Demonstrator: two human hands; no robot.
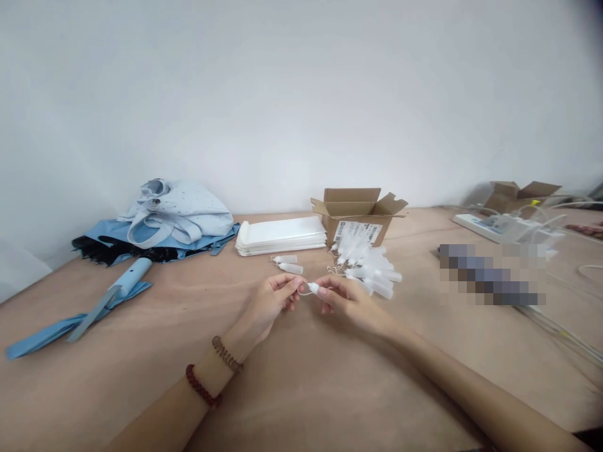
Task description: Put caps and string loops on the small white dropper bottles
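Between my fingers is a small white dropper bottle (313, 287) with a pointed tip and a thin pale cord. My right hand (342, 295) is closed around its body, hiding most of it. My left hand (277, 294) pinches the cord near the tip. Just beyond my hands lie two similar translucent bottles (289, 268), side by side. Past my right hand, several more bottles (374, 270) lie in a loose heap, with cords at their tips.
A stack of white envelopes (282, 232) and an open cardboard box (353, 216) stand at the back. On the left lie a blue folding umbrella (134, 276) and a pale cloth bag (183, 210). A power strip (499, 227), cables and another box (521, 196) are at the right.
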